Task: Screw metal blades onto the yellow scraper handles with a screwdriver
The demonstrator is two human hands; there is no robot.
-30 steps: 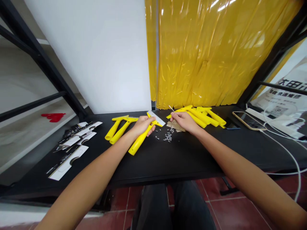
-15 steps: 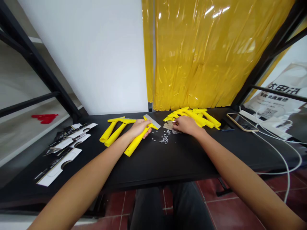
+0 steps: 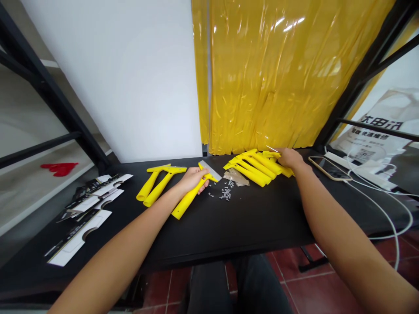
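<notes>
My left hand (image 3: 193,179) is closed around a yellow scraper (image 3: 188,203) with a flat metal blade (image 3: 210,171) at its head. Its hollow handle points toward me, just over the black table. At the far right end of a pile of yellow scraper handles (image 3: 258,172) is my right hand (image 3: 290,158), fingers closed. A thin silver rod (image 3: 273,149), perhaps a screwdriver or hex key, sticks out leftward from it; the rest is hidden. Small screws (image 3: 225,193) lie scattered between my hands, beside a clear plastic bag (image 3: 237,176).
Two yellow scrapers (image 3: 160,187) lie left of my left hand. Printed card sleeves (image 3: 80,237) are stacked at the table's left. A phone (image 3: 329,169) with white cables (image 3: 376,205) lies to the right. Yellow plastic strips (image 3: 262,87) hang behind the table (image 3: 235,231).
My right hand has moved right and slightly back, from beside the screws and plastic bag to the pile's far end, carrying the thin rod. My left hand still holds the scraper.
</notes>
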